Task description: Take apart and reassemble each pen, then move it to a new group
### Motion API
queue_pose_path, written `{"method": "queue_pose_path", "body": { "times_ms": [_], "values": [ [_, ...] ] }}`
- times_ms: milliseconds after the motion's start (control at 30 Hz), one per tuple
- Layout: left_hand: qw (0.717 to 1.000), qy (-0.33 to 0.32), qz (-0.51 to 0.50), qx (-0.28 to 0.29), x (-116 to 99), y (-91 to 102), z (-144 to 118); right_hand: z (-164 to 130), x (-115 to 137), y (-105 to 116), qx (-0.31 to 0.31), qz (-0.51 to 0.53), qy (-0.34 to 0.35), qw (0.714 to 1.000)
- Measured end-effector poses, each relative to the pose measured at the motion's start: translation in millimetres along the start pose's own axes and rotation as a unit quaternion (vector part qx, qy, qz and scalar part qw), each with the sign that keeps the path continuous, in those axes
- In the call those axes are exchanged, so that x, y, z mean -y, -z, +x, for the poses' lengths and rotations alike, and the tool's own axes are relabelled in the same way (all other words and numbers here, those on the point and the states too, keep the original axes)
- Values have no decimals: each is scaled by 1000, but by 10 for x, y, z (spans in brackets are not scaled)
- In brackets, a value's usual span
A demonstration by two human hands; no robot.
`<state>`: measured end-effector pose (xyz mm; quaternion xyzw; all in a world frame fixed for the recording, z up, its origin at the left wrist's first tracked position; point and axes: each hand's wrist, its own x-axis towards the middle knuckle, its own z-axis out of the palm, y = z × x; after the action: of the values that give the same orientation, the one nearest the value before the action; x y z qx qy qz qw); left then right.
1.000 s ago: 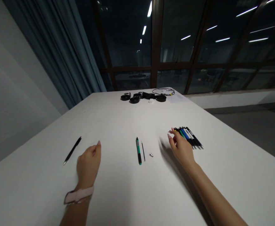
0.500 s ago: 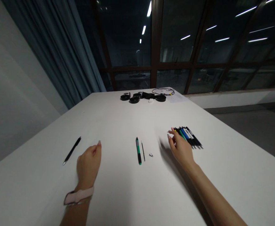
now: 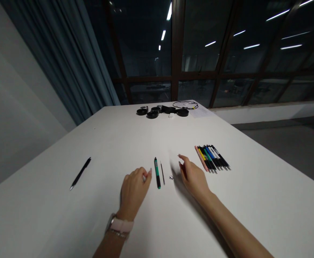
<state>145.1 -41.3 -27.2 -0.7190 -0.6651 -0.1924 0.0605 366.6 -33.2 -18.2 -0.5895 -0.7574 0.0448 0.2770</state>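
My left hand [image 3: 136,188] is just left of a green and black pen barrel [image 3: 157,173], apart from it. Its fingers are curled in, the thumb lies alongside them, and nothing shows in the grip. Right of the barrel lies a thin dark pen refill [image 3: 162,173]. A small silver pen tip [image 3: 171,177] sits beside the refill. Over the table, to the right of these parts, my right hand [image 3: 193,175] has thumb and index finger apart, holding nothing.
A row of several pens [image 3: 212,157] lies at the right, with a pink pen [image 3: 201,157] at its left end. One black pen [image 3: 80,173] rests at the left. Black round items [image 3: 153,114] and a coiled cable [image 3: 185,104] are at the table's far end.
My left hand has moved right, toward the green barrel. My right hand has drawn left from the row of pens, uncovering the pink pen.
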Motion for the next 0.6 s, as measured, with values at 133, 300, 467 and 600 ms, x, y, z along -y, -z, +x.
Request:
{"method": "queue_pose_path", "body": {
  "times_ms": [133, 300, 467, 600],
  "values": [
    [998, -25, 17, 48, -270, -88, -1, -41, 188, -70, 54, -14, 41, 998],
    [994, -33, 34, 102, -325, -124, 27, -58, 437, -141, 116, -59, 99, 987],
    [994, -10, 9, 106, -186, -129, 43, -67, 547, -216, 137, -121, 130, 975],
    [996, 18, -29, 84, -84, -127, 51, -86, 540, -274, 135, -120, 143, 973]
  ]
}}
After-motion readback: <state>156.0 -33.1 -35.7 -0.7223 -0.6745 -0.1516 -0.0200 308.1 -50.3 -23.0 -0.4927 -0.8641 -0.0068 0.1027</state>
